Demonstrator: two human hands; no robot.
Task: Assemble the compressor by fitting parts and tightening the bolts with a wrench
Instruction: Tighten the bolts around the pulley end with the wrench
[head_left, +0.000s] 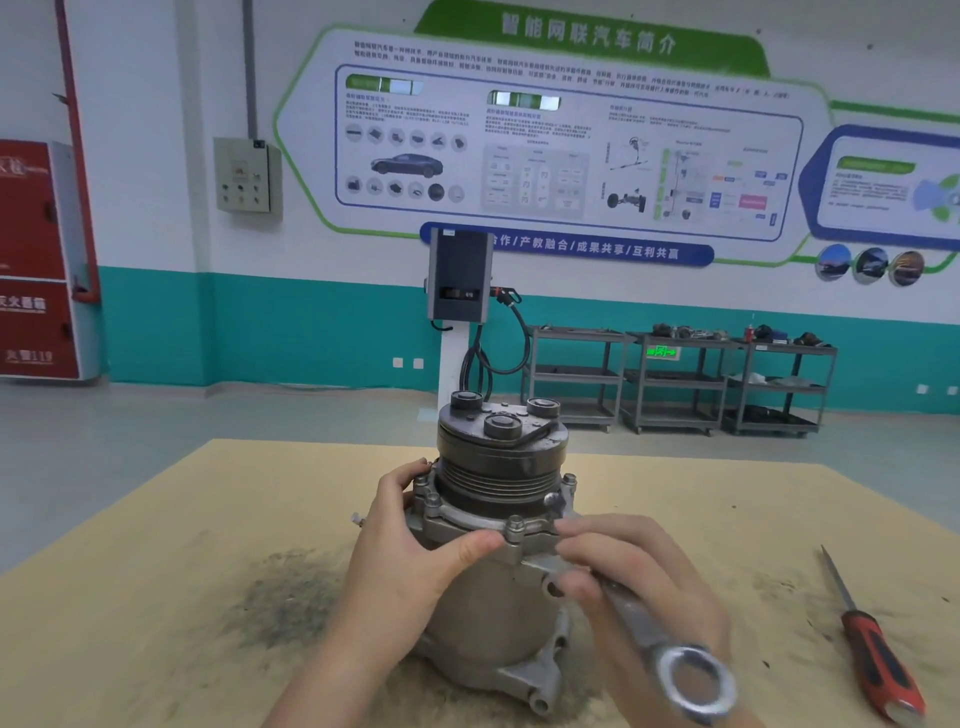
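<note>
Head view: the compressor (496, 545) stands upright on the tan tabletop (156, 597), a little below the middle of the picture, pulley end up. The left hand (400, 551) wraps the housing from 9 o'clock: its fingers curl behind the bolted flange (467, 519) and the thumb presses along the flange's front edge, its tip just beside a bolt (515, 527). That grip is clamped on the compressor. The right hand (623, 577) comes in from 4 o'clock, fingers curled round the shank of a wrench (644, 623); its grip is closed on the tool. The wrench's far end lies against the housing just under the flange, though blur hides exactly how it sits there. Its ring end (693, 683) points back toward 5 o'clock, low in the picture.

A screwdriver (878, 660) with a red and black handle lies at 4 o'clock, well apart from the compressor. Grey filings (280, 597) smear the tabletop at 8 o'clock. The tabletop's far edge runs behind the compressor at 12 o'clock; bare board spreads wide on both sides.
</note>
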